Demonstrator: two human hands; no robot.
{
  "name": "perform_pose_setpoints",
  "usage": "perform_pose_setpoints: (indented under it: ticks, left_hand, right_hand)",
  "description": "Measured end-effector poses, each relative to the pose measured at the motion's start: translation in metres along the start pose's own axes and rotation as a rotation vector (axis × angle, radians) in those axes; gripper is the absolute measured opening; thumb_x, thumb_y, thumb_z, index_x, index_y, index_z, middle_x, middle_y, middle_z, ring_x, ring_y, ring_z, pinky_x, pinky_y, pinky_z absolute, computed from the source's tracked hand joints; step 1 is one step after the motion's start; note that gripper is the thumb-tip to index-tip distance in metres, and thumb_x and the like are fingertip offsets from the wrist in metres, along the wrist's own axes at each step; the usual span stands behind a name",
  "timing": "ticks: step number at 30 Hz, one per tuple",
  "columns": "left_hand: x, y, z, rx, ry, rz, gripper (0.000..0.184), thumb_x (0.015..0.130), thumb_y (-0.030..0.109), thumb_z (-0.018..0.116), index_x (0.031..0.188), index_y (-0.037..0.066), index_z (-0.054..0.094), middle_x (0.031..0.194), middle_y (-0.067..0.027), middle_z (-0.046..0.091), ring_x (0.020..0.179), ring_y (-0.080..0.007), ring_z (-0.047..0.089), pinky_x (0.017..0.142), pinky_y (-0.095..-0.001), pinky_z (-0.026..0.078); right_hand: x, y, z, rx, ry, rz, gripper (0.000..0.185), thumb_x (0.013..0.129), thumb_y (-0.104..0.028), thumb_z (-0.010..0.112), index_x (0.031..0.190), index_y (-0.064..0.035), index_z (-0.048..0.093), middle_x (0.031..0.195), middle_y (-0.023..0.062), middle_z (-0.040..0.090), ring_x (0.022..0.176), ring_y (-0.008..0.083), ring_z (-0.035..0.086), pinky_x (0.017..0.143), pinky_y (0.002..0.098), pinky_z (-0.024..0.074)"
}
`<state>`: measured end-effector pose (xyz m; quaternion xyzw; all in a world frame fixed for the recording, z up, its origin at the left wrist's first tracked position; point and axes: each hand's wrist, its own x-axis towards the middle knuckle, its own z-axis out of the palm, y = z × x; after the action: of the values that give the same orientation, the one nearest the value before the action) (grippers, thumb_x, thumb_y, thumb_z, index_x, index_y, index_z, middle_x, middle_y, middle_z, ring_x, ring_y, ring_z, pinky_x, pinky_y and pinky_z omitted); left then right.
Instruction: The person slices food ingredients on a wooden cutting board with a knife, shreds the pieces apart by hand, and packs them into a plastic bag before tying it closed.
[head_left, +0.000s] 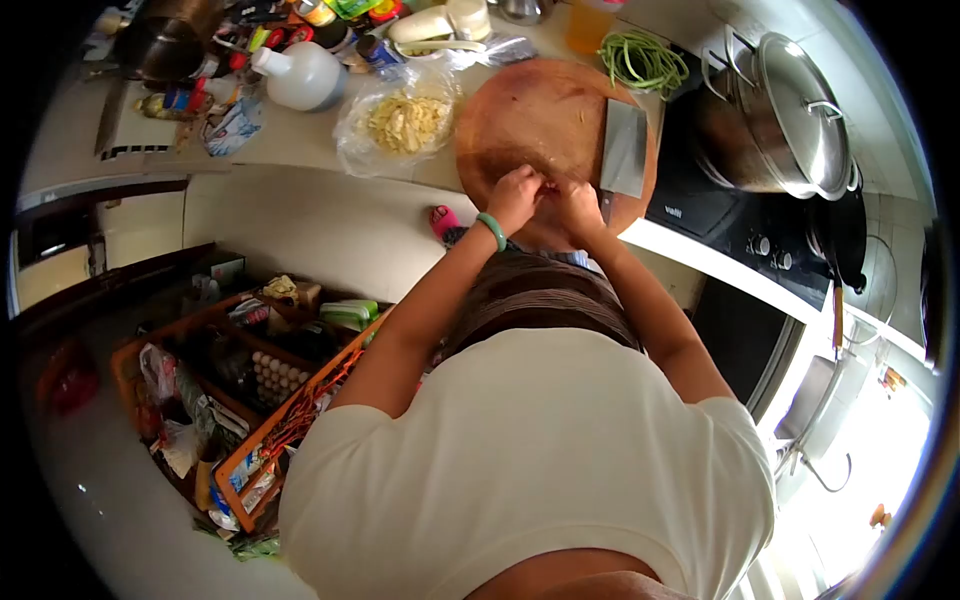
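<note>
Over the near part of a round wooden cutting board (530, 110), my left hand (517, 197) and my right hand (578, 208) meet with fingers closed together. Between the fingertips is a small reddish thing, too small to name. A green bangle (492, 231) circles my left wrist. The cleaver (625, 148) lies flat on the right side of the board, its handle close to my right hand. Left of the board sits an open plastic bag with pale yellow pieces (408, 122). A bunch of long green beans (643, 62) rests behind the board.
A large lidded steel pot (775, 120) stands on the black stove (720, 215) at the right. A white jug (305, 76), bottles and jars crowd the counter's back left. Below left are wooden shelves (240, 470) with eggs (277, 378) and bags.
</note>
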<state>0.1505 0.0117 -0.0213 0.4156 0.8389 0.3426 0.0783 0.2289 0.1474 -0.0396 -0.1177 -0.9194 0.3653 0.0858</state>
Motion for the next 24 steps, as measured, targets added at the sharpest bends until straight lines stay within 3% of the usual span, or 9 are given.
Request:
perform_pose_setpoints:
  ticks: [6, 9, 11, 13, 17, 19, 20, 23, 24]
  left_hand:
    - [0.015, -0.006, -0.032, -0.065, -0.066, -0.017, 0.019, 0.077, 0.004, 0.067, 0.094, -0.001, 0.064, 0.093, -0.0171, 0.059, 0.089, -0.0356, 0.059, 0.077, -0.0426, 0.05]
    - [0.025, -0.005, -0.086, -0.148, 0.138, -0.064, 0.012, 0.076, 0.003, 0.065, 0.088, 0.002, 0.062, 0.089, -0.0159, 0.059, 0.083, -0.0349, 0.059, 0.073, -0.0417, 0.048]
    - [0.028, -0.028, -0.122, -0.094, 0.264, 0.007, 0.015, 0.077, 0.0, 0.065, 0.092, 0.0, 0.064, 0.086, -0.0162, 0.06, 0.08, -0.0323, 0.062, 0.072, -0.0374, 0.051]
    - [0.03, -0.049, -0.159, -0.096, 0.286, -0.077, 0.012, 0.079, -0.001, 0.063, 0.091, -0.001, 0.065, 0.085, -0.016, 0.062, 0.078, -0.0311, 0.062, 0.069, -0.0364, 0.051]
    - [0.032, -0.12, -0.178, -0.07, 0.263, -0.076, 0.011, 0.081, 0.002, 0.061, 0.09, 0.0, 0.067, 0.087, -0.0182, 0.065, 0.078, -0.0338, 0.064, 0.07, -0.0389, 0.051]
    - [0.033, -0.142, -0.184, -0.037, 0.095, -0.129, 0.014, 0.08, 0.002, 0.062, 0.093, 0.001, 0.068, 0.09, -0.0174, 0.067, 0.08, -0.0336, 0.065, 0.07, -0.039, 0.051]
    - [0.031, -0.154, -0.186, -0.007, 0.087, -0.104, 0.012, 0.081, 0.007, 0.06, 0.09, 0.007, 0.068, 0.083, -0.0147, 0.067, 0.078, -0.0329, 0.065, 0.066, -0.0412, 0.05]
    - [0.029, -0.166, -0.217, -0.005, 0.145, -0.028, 0.012, 0.08, 0.009, 0.063, 0.091, 0.007, 0.068, 0.083, -0.0133, 0.067, 0.077, -0.032, 0.065, 0.066, -0.0399, 0.05]
    - [0.027, -0.168, -0.23, -0.057, 0.131, -0.018, 0.008, 0.077, 0.011, 0.067, 0.084, 0.007, 0.066, 0.078, -0.0099, 0.066, 0.074, -0.0298, 0.063, 0.065, -0.0394, 0.049]
  right_hand:
    - [0.024, -0.036, -0.023, 0.131, -0.046, 0.127, 0.016, 0.077, -0.013, 0.068, 0.091, -0.0041, 0.069, 0.081, 0.0173, 0.068, 0.075, 0.0336, 0.067, 0.069, 0.039, 0.0533]
    - [0.051, -0.098, -0.032, 0.28, 0.048, 0.14, 0.016, 0.08, -0.011, 0.067, 0.093, -0.0022, 0.069, 0.083, 0.0178, 0.068, 0.075, 0.0328, 0.068, 0.07, 0.0365, 0.0534]
    - [0.079, -0.128, -0.014, 0.25, 0.106, 0.065, 0.016, 0.08, -0.011, 0.066, 0.092, -0.0015, 0.069, 0.084, 0.0189, 0.068, 0.075, 0.0339, 0.067, 0.069, 0.0378, 0.0532]
    - [0.106, -0.162, 0.012, 0.253, 0.131, 0.052, 0.013, 0.082, -0.01, 0.063, 0.088, -0.001, 0.069, 0.082, 0.0206, 0.066, 0.074, 0.0363, 0.066, 0.067, 0.0409, 0.0521]
    - [0.149, -0.162, 0.095, 0.063, 0.221, -0.005, 0.017, 0.082, -0.004, 0.056, 0.093, -0.0059, 0.068, 0.089, 0.0172, 0.067, 0.079, 0.0385, 0.065, 0.07, 0.044, 0.052]
    - [0.154, -0.172, 0.101, -0.054, 0.156, 0.078, 0.019, 0.08, -0.006, 0.057, 0.095, -0.0088, 0.069, 0.093, 0.014, 0.067, 0.082, 0.0355, 0.065, 0.071, 0.0411, 0.0527]
    - [0.155, -0.176, 0.101, -0.15, 0.195, 0.042, 0.017, 0.08, -0.007, 0.059, 0.093, -0.0095, 0.069, 0.092, 0.0125, 0.068, 0.082, 0.0331, 0.065, 0.07, 0.0397, 0.0523]
    - [0.163, -0.191, 0.092, -0.299, 0.241, 0.024, 0.009, 0.077, -0.01, 0.065, 0.085, -0.0116, 0.069, 0.085, 0.0069, 0.068, 0.08, 0.0272, 0.063, 0.068, 0.0383, 0.0504]
    - [0.165, -0.191, 0.092, -0.24, 0.254, 0.028, 0.013, 0.074, -0.01, 0.068, 0.087, -0.0113, 0.067, 0.085, 0.007, 0.066, 0.081, 0.0273, 0.062, 0.069, 0.0387, 0.0496]
